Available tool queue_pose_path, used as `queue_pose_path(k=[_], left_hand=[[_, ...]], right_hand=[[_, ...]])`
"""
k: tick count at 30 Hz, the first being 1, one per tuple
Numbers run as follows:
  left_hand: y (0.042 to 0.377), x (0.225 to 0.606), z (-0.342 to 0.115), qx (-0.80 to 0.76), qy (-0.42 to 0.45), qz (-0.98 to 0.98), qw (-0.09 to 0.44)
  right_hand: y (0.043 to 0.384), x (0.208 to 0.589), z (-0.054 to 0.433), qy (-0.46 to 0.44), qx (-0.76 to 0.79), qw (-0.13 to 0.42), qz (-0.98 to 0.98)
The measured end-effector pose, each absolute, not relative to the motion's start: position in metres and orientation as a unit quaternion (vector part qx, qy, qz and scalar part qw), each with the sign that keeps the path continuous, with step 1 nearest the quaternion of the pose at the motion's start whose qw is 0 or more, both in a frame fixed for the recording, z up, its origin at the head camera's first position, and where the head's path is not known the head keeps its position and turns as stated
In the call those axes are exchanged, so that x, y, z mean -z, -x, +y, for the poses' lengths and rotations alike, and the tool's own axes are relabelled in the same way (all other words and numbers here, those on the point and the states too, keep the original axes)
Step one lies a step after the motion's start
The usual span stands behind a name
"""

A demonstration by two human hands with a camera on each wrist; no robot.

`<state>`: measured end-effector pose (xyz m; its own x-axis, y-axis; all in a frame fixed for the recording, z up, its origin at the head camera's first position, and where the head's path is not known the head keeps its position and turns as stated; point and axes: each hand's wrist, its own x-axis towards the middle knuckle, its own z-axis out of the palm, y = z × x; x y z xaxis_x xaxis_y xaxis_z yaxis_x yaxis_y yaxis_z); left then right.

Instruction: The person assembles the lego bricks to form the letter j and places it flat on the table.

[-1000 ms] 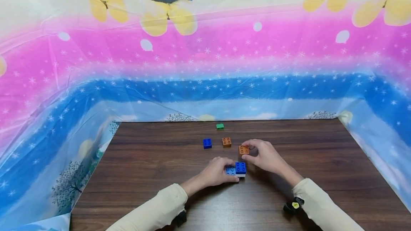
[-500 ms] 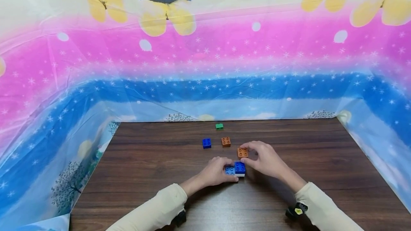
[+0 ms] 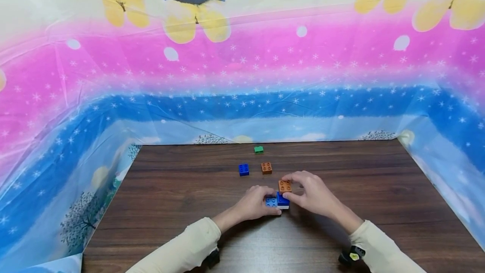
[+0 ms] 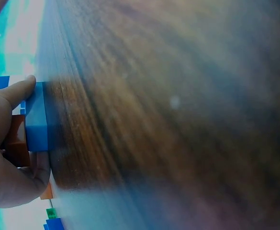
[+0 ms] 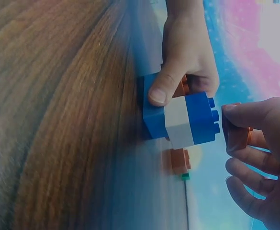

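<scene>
My left hand (image 3: 253, 202) grips a small stack by its light blue base brick (image 3: 270, 202), thumb on the near side. On the base's right end sit a white brick (image 5: 179, 122) and a dark blue brick (image 3: 282, 200) on top. Another orange-brown brick (image 4: 17, 143) sits on the base under my left palm, hidden in the head view. My right hand (image 3: 310, 191) pinches an orange brick (image 3: 285, 186) between thumb and fingers, over the dark blue brick. In the right wrist view a narrow gap parts this orange brick from the dark blue studs.
Beyond the hands on the brown wooden table (image 3: 178, 172) lie a blue brick (image 3: 243, 169) and an orange brick (image 3: 267, 168). Farther back is a green brick (image 3: 259, 149). A printed cloth (image 3: 242, 108) rises behind the table and along its sides.
My right hand has brought the orange brick nearer and slightly left, from behind the stack to over its dark blue brick. My left hand and the stack have stayed in place.
</scene>
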<state>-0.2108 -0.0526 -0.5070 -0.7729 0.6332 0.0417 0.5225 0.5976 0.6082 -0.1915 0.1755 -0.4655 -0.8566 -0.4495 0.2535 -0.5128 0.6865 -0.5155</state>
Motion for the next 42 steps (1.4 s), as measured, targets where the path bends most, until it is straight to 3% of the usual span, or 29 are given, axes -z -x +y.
queue_pose_path(k=[42], left_hand=[[0.21,0.505,-0.052,-0.319,-0.328,0.885,0.09]], right_hand=[[0.183,0.476,0.174,-0.271,-0.334,0.038,-0.902]])
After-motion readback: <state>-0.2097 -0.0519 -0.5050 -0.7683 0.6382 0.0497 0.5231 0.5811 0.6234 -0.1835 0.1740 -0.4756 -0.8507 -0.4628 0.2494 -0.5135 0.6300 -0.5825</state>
